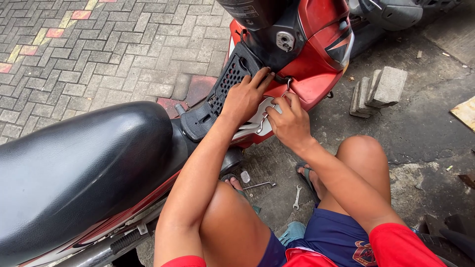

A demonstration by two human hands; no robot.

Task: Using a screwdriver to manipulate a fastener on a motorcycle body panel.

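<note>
While a spanner (297, 197) and paving blocks (378, 90) lie on the ground (425, 128) beside the red scooter (316, 74), the left hand (245, 96) presses flat, released, on the black footboard (225, 86). The right hand (289, 121) is clenched on a thin metal tool (288, 85) at the panel, just beside the left.

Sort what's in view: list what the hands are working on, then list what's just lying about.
In hand: left hand on the black grille panel; right hand at the red fairing.

Lying about: wrench, paving blocks, black seat.
</note>
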